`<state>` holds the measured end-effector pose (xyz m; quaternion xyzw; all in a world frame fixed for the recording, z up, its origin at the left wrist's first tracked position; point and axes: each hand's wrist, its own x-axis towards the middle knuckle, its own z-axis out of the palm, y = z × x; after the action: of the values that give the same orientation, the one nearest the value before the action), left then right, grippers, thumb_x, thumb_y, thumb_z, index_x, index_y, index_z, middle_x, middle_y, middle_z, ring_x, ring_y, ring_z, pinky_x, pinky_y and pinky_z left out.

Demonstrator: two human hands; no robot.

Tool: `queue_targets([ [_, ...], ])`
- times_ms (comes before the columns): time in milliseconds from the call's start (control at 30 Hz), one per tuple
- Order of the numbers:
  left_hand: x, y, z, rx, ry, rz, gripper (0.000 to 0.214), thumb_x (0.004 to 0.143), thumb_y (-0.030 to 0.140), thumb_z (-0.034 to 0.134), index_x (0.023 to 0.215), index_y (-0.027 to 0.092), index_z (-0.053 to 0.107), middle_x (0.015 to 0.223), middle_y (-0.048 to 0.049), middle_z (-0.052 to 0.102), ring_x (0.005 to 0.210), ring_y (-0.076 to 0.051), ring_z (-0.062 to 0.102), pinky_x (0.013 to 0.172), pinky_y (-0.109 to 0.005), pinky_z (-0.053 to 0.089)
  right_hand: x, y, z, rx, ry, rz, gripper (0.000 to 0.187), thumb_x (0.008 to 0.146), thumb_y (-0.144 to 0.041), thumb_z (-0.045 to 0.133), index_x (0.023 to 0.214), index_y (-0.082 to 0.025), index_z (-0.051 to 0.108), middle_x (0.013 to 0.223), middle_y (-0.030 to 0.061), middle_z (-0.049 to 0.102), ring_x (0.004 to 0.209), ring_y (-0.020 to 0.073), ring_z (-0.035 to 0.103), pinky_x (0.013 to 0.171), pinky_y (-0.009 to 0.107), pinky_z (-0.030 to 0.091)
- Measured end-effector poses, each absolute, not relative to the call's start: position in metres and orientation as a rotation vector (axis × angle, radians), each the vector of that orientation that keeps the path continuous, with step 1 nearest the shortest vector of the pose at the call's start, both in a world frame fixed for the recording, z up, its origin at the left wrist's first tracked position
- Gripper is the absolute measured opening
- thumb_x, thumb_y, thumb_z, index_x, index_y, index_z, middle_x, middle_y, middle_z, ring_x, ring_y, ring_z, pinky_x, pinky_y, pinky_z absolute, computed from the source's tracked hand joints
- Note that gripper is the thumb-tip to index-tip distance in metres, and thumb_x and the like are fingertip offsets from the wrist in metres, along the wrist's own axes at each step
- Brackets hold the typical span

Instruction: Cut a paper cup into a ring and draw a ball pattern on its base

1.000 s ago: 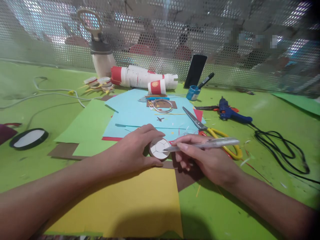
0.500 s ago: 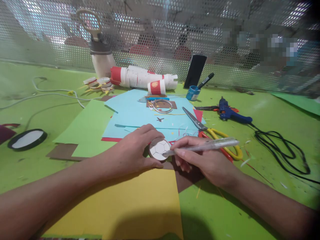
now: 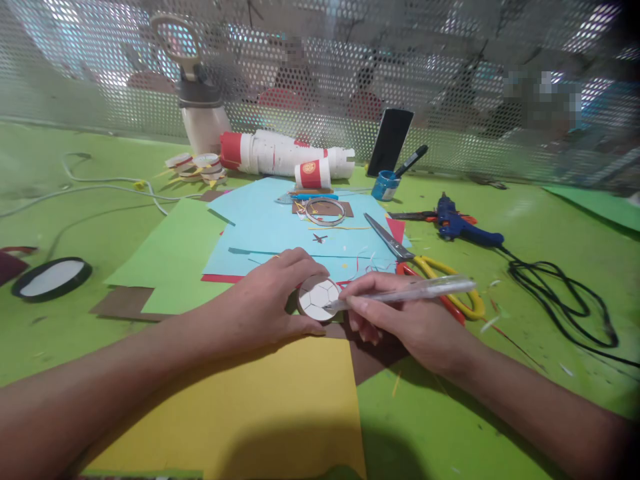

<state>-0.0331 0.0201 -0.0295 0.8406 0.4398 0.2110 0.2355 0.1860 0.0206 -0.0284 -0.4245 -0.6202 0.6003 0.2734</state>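
My left hand [image 3: 273, 300] curls around the left side of a small white disc [image 3: 316, 293], thumb below and fingers above, holding it on the papers. Dark lines on the disc form a soccer-ball pattern. In my right hand [image 3: 400, 313] is a clear-barrelled pen [image 3: 425, 289], its tip touching the disc's lower right part. Beneath my left forearm lies a yellow sheet [image 3: 280, 407], and brown card [image 3: 375, 357] shows under my right fingers. Scissors [image 3: 430, 273] with red and yellow handles rest just beyond my right hand.
Light blue sheets [image 3: 280, 227] carry a tape ring [image 3: 325, 211] and paper scraps. Behind them are stacked paper cups [image 3: 290, 157], a phone [image 3: 390, 142] and a blue paint jar [image 3: 386, 187]. A blue glue gun [image 3: 465, 227] trails its black cord [image 3: 560, 300] at the right.
Both hands stay nearly in place around the disc. The pen tip remains on it, with no clear new line visible.
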Motion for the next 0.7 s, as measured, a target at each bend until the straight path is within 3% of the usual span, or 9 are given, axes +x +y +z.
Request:
queue_targets([
  [700,-0.0343,0.0228,-0.0322,2.35,1.179,0.603,0.045,0.075,0.032,0.074,0.115,0.02,0.057,0.111,-0.007,0.057,0.101,-0.023,0.053,0.083,-0.036,0.046,0.1873,0.0204,-0.0293,-1.129,-1.671,1.647,0.016,0.09,-0.032,0.058,0.094,-0.017,0.063,0.069,0.0007,0.065,0.055,0.0083,0.054,0.054,0.021,0.046],
])
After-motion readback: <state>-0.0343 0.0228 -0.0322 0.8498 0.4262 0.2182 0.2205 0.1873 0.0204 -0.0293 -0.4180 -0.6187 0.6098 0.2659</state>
